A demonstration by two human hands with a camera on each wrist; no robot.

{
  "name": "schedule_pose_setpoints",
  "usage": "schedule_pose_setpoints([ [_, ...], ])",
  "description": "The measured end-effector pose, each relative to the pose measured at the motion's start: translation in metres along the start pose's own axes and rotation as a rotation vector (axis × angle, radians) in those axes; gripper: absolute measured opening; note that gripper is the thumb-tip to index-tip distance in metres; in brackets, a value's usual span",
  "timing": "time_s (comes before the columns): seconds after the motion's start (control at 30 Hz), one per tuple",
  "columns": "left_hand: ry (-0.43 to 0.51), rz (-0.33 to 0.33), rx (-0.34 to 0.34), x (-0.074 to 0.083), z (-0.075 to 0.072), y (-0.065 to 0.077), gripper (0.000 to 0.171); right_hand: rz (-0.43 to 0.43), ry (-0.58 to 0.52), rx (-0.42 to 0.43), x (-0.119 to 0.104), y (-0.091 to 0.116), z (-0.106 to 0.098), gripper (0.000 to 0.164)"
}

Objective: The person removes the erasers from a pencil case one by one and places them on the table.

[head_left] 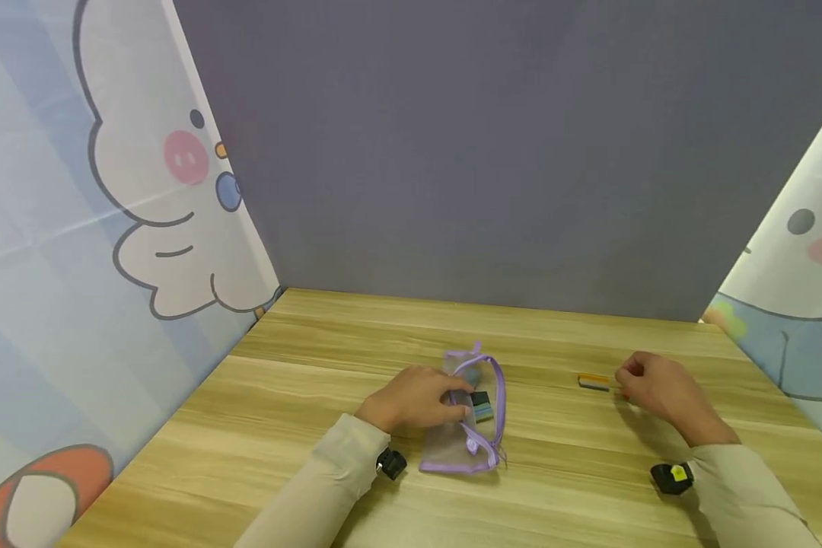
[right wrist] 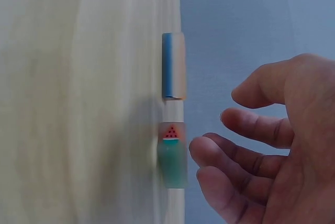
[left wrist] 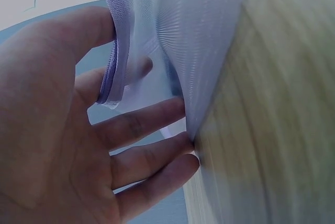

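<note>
A mesh zip pouch with purple trim lies on the table, its zipped side gaping to the right. My left hand holds the pouch's edge; in the left wrist view the thumb lies at the purple zipper and fingertips show through the mesh. Inside the opening are a dark green and blue block and a rounded grey-blue thing. My right hand hovers with parted, bent fingers beside a small watermelon-patterned piece, holding nothing. Beyond that piece lies a small orange and blue-grey block.
The wood-grain table ends at a grey panel behind. Cartoon-printed cloths stand at the left and right.
</note>
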State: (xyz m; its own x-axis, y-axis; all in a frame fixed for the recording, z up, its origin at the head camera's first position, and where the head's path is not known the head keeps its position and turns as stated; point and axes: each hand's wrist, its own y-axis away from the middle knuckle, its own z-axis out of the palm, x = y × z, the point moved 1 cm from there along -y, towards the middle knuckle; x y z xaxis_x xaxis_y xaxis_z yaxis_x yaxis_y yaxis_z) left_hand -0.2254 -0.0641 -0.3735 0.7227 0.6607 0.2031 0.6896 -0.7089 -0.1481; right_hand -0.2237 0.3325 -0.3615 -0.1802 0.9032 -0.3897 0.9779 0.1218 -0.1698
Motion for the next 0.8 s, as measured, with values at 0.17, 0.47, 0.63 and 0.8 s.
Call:
schedule_pose_setpoints([
  [0.17,-0.004,-0.006,-0.004,0.000,-0.002,0.002,0.040,-0.043,-0.014,0.014,-0.013,-0.001,0.000,0.020],
  [0.47,0.004,0.004,0.008,0.001,-0.002,0.002,0.041,-0.061,-0.115,-0.009,-0.043,-0.003,0.009,0.019],
  [0.63,-0.001,0.014,0.015,0.001,-0.002,0.002,0.040,-0.068,-0.132,-0.023,-0.052,-0.006,0.013,0.019],
  [0.8,-0.002,0.032,0.025,0.001,0.000,0.000,0.039,-0.071,-0.137,-0.042,-0.057,-0.008,0.014,0.019],
])
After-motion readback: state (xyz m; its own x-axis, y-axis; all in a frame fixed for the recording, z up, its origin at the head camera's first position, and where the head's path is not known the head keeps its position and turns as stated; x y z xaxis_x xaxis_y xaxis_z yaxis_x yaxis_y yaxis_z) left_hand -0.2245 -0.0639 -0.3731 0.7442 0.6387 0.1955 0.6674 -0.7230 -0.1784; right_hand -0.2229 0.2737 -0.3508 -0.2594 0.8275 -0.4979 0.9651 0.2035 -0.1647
